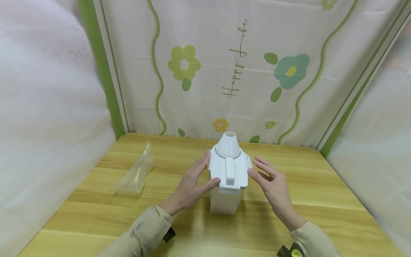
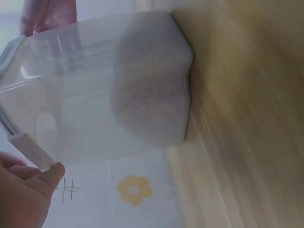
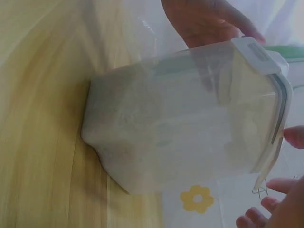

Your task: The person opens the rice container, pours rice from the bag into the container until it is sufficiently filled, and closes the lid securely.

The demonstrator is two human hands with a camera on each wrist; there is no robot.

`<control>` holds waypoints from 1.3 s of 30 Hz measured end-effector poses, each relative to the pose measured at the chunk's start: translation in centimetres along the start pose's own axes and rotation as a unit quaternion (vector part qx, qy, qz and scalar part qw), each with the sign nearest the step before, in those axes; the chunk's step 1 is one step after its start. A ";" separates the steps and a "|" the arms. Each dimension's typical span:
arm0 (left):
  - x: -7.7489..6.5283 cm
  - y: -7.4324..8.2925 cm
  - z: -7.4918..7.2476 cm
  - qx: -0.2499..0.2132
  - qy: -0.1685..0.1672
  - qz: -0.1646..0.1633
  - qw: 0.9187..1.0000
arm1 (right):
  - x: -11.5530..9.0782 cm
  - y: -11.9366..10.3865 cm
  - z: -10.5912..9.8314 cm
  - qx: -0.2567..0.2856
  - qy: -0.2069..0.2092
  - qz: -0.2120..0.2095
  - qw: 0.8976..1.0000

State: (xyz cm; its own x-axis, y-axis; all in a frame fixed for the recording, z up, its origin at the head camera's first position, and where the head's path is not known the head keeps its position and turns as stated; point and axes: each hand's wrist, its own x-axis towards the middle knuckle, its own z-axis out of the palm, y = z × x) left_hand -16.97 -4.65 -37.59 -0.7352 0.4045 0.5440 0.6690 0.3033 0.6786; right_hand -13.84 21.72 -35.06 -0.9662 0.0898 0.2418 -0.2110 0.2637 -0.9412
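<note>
A tall clear storage container [image 1: 224, 203] stands upright on the table, its white lid [image 1: 221, 167] carrying a handle ridge and a cone-shaped cap [image 1: 228, 144]. Pale grainy contents [image 2: 152, 85] fill its lower part. My left hand [image 1: 192, 182] lies along the lid's left side, thumb on the near edge; in the left wrist view a fingertip touches the lower end of the side clasp [image 2: 31, 149]. On the opposite side my right hand [image 1: 273, 185] touches the lid's edge with its thumb, fingers spread apart. The right clasp [image 3: 267, 166] tilts outward, close to those fingertips.
A crumpled clear plastic bag [image 1: 136, 175] lies on the wooden table [image 1: 96, 214], left of the container. Printed fabric [image 1: 205, 103] with flowers hangs behind the table, and pale sheets flank both sides.
</note>
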 end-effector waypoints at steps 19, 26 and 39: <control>0.6 0.0 -0.6 0.036 -0.014 0.027 0.999 | -0.7 -1.3 0.8 0.011 0.006 0.028 1.000; 0.8 0.1 -0.9 0.036 -0.016 0.024 0.999 | -0.8 -1.5 1.5 0.061 0.007 0.062 0.996; 1.0 0.1 -1.3 0.041 -0.021 0.037 0.998 | -0.8 -1.9 2.4 0.143 0.004 0.122 0.982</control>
State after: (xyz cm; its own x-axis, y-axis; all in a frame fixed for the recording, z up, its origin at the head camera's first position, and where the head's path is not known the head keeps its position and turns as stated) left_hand -17.80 -5.34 -36.37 -0.6799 0.4631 0.5686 0.7288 0.3411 0.5937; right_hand -13.01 18.80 -34.00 -0.9922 0.1244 0.0022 -0.0081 -0.0471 -0.9989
